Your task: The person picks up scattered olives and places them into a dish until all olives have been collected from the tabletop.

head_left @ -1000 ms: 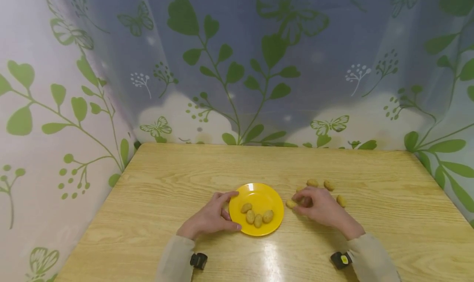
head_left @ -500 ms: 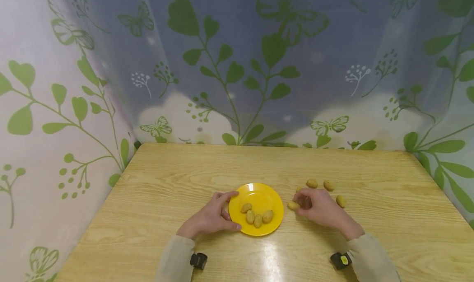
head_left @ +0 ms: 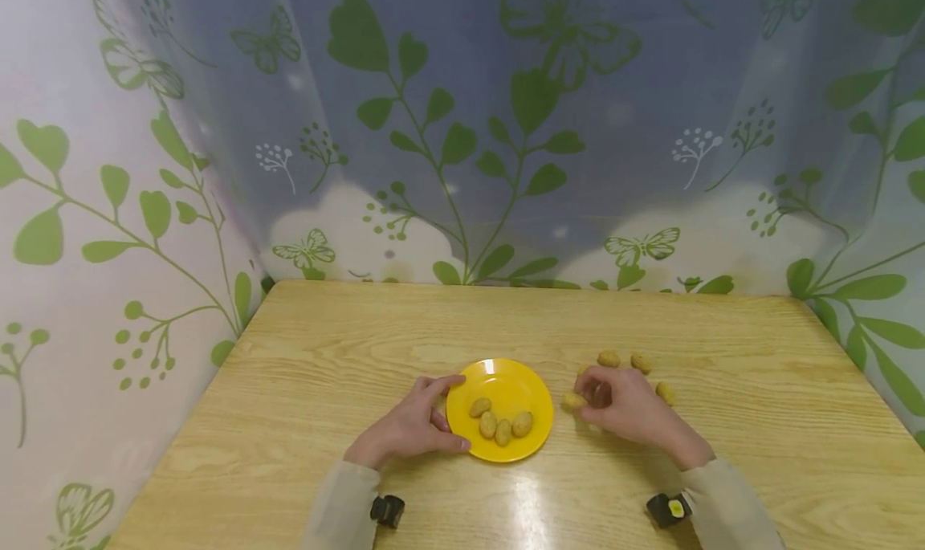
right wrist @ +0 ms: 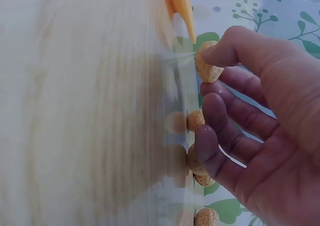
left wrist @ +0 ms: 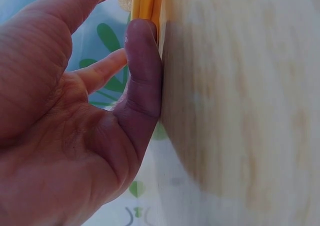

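My left hand (head_left: 412, 423) holds the left edge of a round yellow plate (head_left: 535, 389), thumb at the near rim and fingers at the far side. In the left wrist view the plate's edge (left wrist: 145, 0) shows just beyond the fingertips. On the plate lie several tan walnuts (head_left: 487, 425) in a curved row. To the right of it my right hand (head_left: 625, 405) pinches one walnut (head_left: 573, 401) between thumb and fingers. The right wrist view shows that walnut (right wrist: 209, 63) at the thumb tip, raised slightly above the wooden tabletop, apart from the plate.
Several more walnuts lie on the wooden table (head_left: 347, 333) around and behind the right hand, among them one at the back (head_left: 641, 363) and one at its right (head_left: 666, 393); another is partly hidden by the fingers. A leaf-patterned curtain (head_left: 462, 132) hangs behind the table.
The pinched walnut has shifted slightly to the right and turned a little at the right fingertips. The left hand and the plate have stayed in place.
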Tool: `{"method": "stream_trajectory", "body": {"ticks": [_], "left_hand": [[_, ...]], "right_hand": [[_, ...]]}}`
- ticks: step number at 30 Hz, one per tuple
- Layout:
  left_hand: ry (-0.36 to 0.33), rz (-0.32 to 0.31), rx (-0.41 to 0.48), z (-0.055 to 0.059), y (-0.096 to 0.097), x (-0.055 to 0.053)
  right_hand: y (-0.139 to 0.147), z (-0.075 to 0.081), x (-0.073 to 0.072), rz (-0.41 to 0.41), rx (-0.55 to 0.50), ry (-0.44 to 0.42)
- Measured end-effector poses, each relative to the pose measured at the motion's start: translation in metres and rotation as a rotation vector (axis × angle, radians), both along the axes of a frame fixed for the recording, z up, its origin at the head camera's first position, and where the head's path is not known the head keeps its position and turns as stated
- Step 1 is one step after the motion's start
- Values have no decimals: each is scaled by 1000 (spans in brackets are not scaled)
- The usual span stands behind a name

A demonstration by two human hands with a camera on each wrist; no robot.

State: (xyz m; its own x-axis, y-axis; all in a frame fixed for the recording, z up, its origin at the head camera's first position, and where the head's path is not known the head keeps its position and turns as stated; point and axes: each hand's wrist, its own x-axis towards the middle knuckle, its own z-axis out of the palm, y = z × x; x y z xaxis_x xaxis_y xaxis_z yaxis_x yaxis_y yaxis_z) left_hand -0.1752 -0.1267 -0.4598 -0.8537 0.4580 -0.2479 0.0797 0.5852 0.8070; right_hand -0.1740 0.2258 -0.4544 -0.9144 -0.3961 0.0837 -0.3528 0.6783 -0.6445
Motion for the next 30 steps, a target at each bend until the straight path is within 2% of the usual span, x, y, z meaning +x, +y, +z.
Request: {"method": "stream_trajectory", "body": {"ticks": [16, 30], "left_hand": [[-7, -10, -12, -2, -1, 1], [-11, -2, 4, -3, -1, 0]], "right_hand": [[-4, 3, -1, -14, -107, 3], [-17, -1, -10, 67, -161, 25]]}}
